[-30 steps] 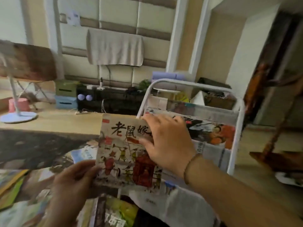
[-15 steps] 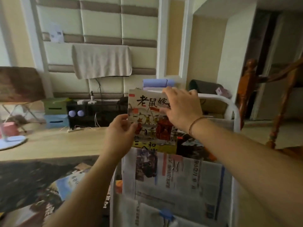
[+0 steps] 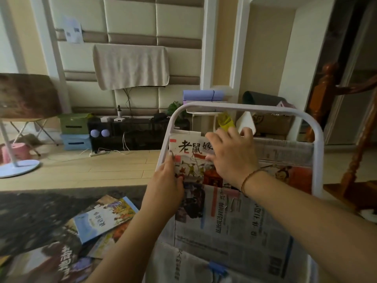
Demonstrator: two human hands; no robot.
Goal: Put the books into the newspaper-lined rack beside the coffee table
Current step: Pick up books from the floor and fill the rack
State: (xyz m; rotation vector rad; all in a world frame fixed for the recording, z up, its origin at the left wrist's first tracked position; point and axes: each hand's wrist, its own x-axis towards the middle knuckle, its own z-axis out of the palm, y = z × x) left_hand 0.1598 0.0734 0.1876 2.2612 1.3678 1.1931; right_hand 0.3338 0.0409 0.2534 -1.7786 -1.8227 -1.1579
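Head view: a picture book (image 3: 190,158) with Chinese title characters stands half sunk in an upper pocket of the white newspaper-lined rack (image 3: 318,152). The left hand (image 3: 165,186) pinches its left edge; the right hand (image 3: 230,158) lies over its top right, fingers (image 3: 212,137) curled on the upper edge. The step looks like seating this book. Next, release it and fetch another from the books (image 3: 104,217) lying lower left on the desk (image 3: 30,217).

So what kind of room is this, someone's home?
Probably a home living room: padded wall panels, a low media shelf with cables, a cloth-draped screen, wooden floor.
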